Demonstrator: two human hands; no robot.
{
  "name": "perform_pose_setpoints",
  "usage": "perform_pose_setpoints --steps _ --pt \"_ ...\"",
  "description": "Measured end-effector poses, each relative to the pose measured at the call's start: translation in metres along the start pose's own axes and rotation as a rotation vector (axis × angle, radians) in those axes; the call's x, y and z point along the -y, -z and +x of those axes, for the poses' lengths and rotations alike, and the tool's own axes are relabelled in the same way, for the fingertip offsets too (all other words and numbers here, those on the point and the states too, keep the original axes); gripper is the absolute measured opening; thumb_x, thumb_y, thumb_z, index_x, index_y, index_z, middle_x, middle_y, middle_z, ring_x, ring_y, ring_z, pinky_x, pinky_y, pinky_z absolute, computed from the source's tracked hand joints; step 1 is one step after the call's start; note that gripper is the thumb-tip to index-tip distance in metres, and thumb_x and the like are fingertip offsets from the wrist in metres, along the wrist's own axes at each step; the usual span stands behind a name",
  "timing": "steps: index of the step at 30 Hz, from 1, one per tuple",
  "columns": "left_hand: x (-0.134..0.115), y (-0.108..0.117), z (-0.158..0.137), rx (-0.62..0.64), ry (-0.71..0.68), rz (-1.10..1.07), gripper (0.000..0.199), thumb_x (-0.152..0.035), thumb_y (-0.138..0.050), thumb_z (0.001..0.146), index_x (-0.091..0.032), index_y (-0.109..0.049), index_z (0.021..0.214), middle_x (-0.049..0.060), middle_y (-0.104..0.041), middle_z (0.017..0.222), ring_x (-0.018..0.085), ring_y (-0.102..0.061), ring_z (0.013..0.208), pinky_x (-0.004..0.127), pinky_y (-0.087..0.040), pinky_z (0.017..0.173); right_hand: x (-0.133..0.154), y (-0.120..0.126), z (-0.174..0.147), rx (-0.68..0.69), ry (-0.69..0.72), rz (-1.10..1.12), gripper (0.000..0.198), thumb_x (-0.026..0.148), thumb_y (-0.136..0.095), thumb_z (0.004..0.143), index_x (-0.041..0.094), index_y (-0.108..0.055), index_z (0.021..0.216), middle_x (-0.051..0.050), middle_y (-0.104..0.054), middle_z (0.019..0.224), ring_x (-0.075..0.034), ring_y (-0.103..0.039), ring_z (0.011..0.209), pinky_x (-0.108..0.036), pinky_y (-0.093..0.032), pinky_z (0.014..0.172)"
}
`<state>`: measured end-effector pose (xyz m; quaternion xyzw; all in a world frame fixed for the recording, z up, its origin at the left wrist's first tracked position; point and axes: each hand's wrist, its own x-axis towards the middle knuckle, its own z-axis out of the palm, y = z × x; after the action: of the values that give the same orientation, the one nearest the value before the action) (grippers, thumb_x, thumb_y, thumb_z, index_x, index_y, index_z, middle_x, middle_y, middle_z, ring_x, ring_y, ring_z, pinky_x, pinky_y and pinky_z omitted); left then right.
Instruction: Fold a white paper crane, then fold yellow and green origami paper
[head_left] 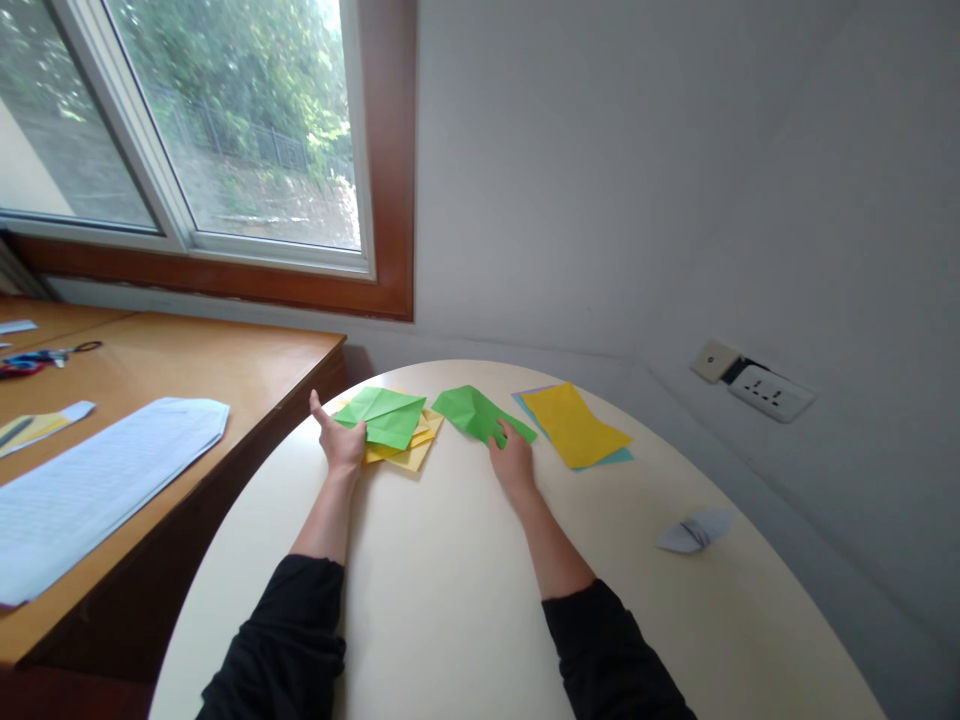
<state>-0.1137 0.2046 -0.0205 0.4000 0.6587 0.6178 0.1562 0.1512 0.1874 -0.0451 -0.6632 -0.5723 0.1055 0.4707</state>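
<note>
My left hand (342, 442) is at the left edge of a creased green sheet of paper (388, 414), its thumb on the sheet's near corner and one finger sticking out to the side. Under that sheet lies a pile of folded yellow paper (416, 452), partly covered. A second green sheet (469, 410), bent with a fold across it, is pinched at its near right part by my right hand (514, 460). The far left end of this sheet rises a little and sits close beside the yellow pile.
Yellow paper (577, 425) lies over blue-green sheets (619, 456) at the right of the round white table (442, 600). A small folded white paper (696, 531) is nearer the right edge. On the wooden desk (247, 350) are white papers (112, 480) and scissors (52, 356).
</note>
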Motion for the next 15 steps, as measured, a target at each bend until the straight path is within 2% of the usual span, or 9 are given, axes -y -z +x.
perform_pose_setpoints --steps 3,6,10,12,15 --pt "0.001 -0.001 0.000 0.007 0.008 0.006 0.088 -0.018 -0.068 0.057 -0.023 -0.028 0.134 0.007 -0.062 0.093 0.023 -0.062 0.079 0.037 -0.045 0.079 -0.007 0.002 0.005 -0.084 -0.031 0.165 0.034 0.020 -0.051 0.072 0.013 -0.063 0.102 -0.013 -0.068 0.098 -0.023 -0.062 0.091 -0.039 -0.046 0.085" --pt "0.001 -0.003 0.001 0.013 0.015 0.016 0.088 -0.019 -0.068 0.058 -0.023 -0.026 0.136 0.009 -0.061 0.098 0.024 -0.061 0.082 0.040 -0.045 0.081 -0.009 0.005 0.007 -0.204 -0.063 0.345 0.032 0.025 -0.050 0.072 0.011 -0.064 0.098 -0.014 -0.067 0.102 -0.023 -0.059 0.097 -0.039 -0.043 0.091" --pt "0.004 -0.005 0.002 0.051 -0.020 -0.008 0.087 -0.020 -0.070 0.057 -0.025 -0.029 0.134 0.008 -0.061 0.100 0.025 -0.061 0.086 0.039 -0.045 0.083 -0.012 0.007 0.009 -0.334 -0.158 0.602 0.039 0.032 -0.053 0.073 0.011 -0.060 0.104 -0.014 -0.063 0.110 -0.021 -0.056 0.105 -0.040 -0.041 0.095" --pt "0.006 -0.008 0.003 0.091 -0.054 0.008 0.083 -0.021 -0.070 0.058 -0.025 -0.033 0.132 0.008 -0.061 0.102 0.026 -0.061 0.088 0.039 -0.045 0.083 -0.015 0.008 0.009 -0.315 -0.208 0.743 0.041 0.033 -0.055 0.072 0.013 -0.060 0.107 -0.012 -0.065 0.109 -0.021 -0.059 0.101 -0.039 -0.046 0.090" --pt "0.008 -0.011 0.005 0.150 -0.110 0.045 0.071 -0.024 -0.070 0.058 -0.022 -0.044 0.124 0.009 -0.060 0.109 0.027 -0.058 0.096 0.038 -0.043 0.088 -0.017 0.011 0.006 -0.209 -0.268 0.932 0.037 0.032 -0.060 0.068 0.016 -0.063 0.101 -0.009 -0.069 0.100 -0.021 -0.064 0.092 -0.036 -0.053 0.080"
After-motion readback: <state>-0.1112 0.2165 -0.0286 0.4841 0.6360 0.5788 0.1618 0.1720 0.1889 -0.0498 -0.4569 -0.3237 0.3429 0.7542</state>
